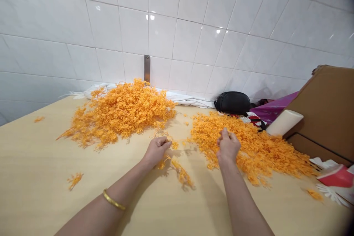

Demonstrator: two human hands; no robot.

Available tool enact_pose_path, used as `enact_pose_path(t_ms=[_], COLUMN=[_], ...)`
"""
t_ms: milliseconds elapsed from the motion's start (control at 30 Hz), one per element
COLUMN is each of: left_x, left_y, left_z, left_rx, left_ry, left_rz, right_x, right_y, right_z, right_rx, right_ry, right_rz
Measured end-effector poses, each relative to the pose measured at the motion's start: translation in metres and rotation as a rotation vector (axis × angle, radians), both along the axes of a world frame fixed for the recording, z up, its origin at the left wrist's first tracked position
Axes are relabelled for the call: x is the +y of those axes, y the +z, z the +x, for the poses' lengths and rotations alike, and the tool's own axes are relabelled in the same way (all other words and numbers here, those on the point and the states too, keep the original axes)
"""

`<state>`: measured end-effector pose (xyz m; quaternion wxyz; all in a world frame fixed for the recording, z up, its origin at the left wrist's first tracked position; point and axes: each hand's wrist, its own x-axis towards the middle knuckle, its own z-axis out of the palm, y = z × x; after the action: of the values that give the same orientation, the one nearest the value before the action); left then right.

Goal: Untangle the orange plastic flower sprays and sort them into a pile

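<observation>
My left hand [156, 150] is closed in a pinch on an orange artificial flower sprig [181, 173], which sticks out past the fingers, low over the table. Above the near-left edge of the right-hand heap of orange sprigs [262, 151] is my right hand [228, 146], its thumb and fingertips pressed together; whatever lies between them is too small or hidden to name. A taller, bushier pile of orange sprigs [124, 110] rests beyond my left hand. Between the two heaps lie small loose orange bits [186, 123].
White cloth [190, 99] runs along the tiled wall. At the back right are a black pouch [232, 102], purple plastic [273, 107], a white roll [285, 122] and a cardboard box [326, 107]. A stray sprig [75, 180] lies on the wooden table [35, 191].
</observation>
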<state>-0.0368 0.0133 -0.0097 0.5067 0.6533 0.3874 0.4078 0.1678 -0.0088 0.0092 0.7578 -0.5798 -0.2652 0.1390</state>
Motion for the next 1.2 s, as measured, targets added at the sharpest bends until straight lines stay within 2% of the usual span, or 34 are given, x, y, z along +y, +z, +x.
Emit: enact_pose_path(t_ms=[33,100,233,333,467,600,700,767,900,967,1200], left_x=[0.000,0.001,0.000,0.000,0.000,0.003,0.003,0.002,0.000,-0.002,-0.004], left_y=[0.001,0.002,0.003,0.004,0.004,0.001,-0.001,-0.002,-0.002,-0.002,-0.006], left_z=[-0.001,-0.003,-0.004,-0.004,-0.004,-0.003,-0.003,-0.002,0.001,0.003,0.009], left_rx=[-0.018,-0.042,-0.078,-0.098,-0.107,-0.089,-0.068,-0.041,0.059,0.096,0.113], left_ry=[0.018,0.040,0.060,0.080,0.083,0.075,0.057,0.025,-0.054,-0.068,-0.118], left_rz=[-0.016,-0.031,-0.073,-0.096,-0.074,-0.058,-0.056,-0.047,0.045,0.080,0.117], right_x=[-0.001,-0.002,-0.004,-0.008,-0.014,-0.013,-0.010,-0.006,-0.002,-0.001,0.000], right_y=[0.002,0.004,0.007,0.011,0.017,0.014,0.008,0.004,0.002,0.003,0.008], right_z=[0.005,0.007,-0.007,-0.017,-0.027,-0.038,-0.040,-0.039,-0.035,-0.036,-0.040], right_rx=[0.079,0.181,0.175,0.255,0.298,0.284,0.298,0.310,0.294,0.282,0.298], right_ry=[-0.013,0.059,0.293,0.422,0.519,0.622,0.753,0.727,0.462,0.382,0.277], right_rz=[0.014,0.012,-0.002,-0.068,-0.178,-0.312,-0.304,-0.208,-0.027,0.037,0.121])
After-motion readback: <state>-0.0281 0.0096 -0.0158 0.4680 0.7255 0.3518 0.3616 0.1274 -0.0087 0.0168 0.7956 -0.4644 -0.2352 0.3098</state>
